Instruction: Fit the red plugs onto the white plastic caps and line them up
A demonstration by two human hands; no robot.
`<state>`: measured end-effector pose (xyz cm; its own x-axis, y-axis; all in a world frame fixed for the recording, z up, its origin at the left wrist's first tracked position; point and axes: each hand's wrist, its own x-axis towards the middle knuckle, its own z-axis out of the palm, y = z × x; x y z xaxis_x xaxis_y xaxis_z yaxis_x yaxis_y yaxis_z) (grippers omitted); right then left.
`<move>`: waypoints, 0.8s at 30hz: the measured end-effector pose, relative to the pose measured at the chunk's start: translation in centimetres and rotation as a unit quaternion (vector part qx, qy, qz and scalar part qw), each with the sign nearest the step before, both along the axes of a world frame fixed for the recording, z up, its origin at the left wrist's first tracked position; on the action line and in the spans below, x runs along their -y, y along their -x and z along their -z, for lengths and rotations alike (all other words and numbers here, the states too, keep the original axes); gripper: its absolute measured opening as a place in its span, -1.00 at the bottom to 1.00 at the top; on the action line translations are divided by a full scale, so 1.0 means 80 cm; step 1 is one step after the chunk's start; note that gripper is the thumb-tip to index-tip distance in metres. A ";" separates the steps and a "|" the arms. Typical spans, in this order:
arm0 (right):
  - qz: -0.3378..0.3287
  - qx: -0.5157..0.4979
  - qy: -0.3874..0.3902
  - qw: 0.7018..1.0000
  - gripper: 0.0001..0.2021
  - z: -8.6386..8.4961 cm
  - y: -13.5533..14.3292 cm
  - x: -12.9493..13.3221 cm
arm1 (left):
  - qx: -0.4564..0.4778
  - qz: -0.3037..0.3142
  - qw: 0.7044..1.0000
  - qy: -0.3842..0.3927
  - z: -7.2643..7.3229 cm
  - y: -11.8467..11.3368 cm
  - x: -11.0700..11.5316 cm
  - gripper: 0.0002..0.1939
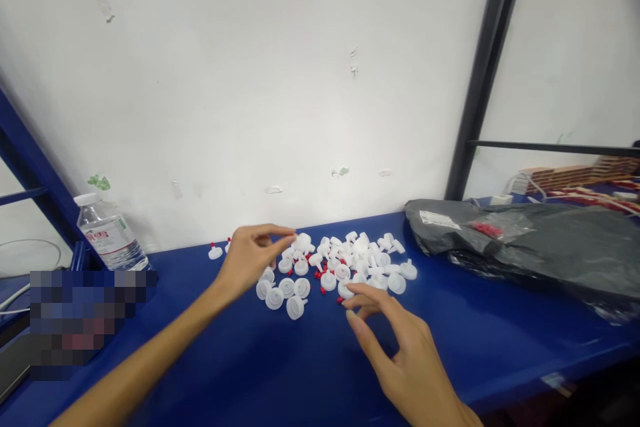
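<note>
My left hand is over the left side of a pile of white plastic nozzle caps. Its thumb and index finger are pinched on a white nozzle cap at the fingertips. Near the front of the pile, my right hand has thumb and index finger apart, with a small red tip cap just beyond them. More red tip caps lie scattered among the white ones. Left of my left hand stands a white nozzle cap with a red tip on it; another is partly hidden by the hand.
A blue table runs along a white wall. On the left stand a water bottle and a blurred-out patch. A dark grey plastic bag lies at right, with a clear packet of red pieces on it. A dark metal post rises behind.
</note>
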<state>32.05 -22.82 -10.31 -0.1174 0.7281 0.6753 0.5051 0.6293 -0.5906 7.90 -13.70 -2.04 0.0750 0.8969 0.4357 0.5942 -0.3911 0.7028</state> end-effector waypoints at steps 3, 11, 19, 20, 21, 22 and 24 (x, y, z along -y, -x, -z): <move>0.004 -0.010 0.001 1.000 -0.72 -0.001 -0.002 0.000 | -0.178 -0.024 0.984 -0.016 -0.019 0.020 -0.075 -0.72; -0.003 -0.015 0.009 1.000 -0.74 0.000 -0.004 -0.001 | -0.374 -0.094 0.920 0.073 0.011 0.046 -0.192 -0.86; -0.004 -0.020 0.016 1.000 -0.77 -0.002 -0.005 -0.001 | -0.419 -0.071 0.894 0.142 0.022 0.048 -0.213 -0.80; -0.004 -0.020 0.019 1.000 -0.77 -0.002 -0.004 -0.001 | -0.423 -0.074 0.892 0.141 0.022 0.046 -0.213 -0.80; -0.006 -0.020 0.018 1.000 -0.77 -0.001 -0.004 -0.001 | -0.428 -0.077 0.890 0.140 0.021 0.045 -0.213 -0.80; -0.008 -0.019 0.015 1.000 -0.77 -0.001 -0.004 -0.001 | -0.431 -0.079 0.888 0.137 0.021 0.044 -0.213 -0.80; -0.012 -0.019 0.006 1.000 -0.77 0.000 -0.004 -0.002 | -0.437 -0.085 0.886 0.131 0.022 0.042 -0.211 -0.80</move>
<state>32.41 -22.68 -10.32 -0.1085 0.7330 0.6715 0.4667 0.6340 -0.6167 4.51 3.22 -3.78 0.1358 0.9893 0.0527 0.9907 -0.1358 -0.0022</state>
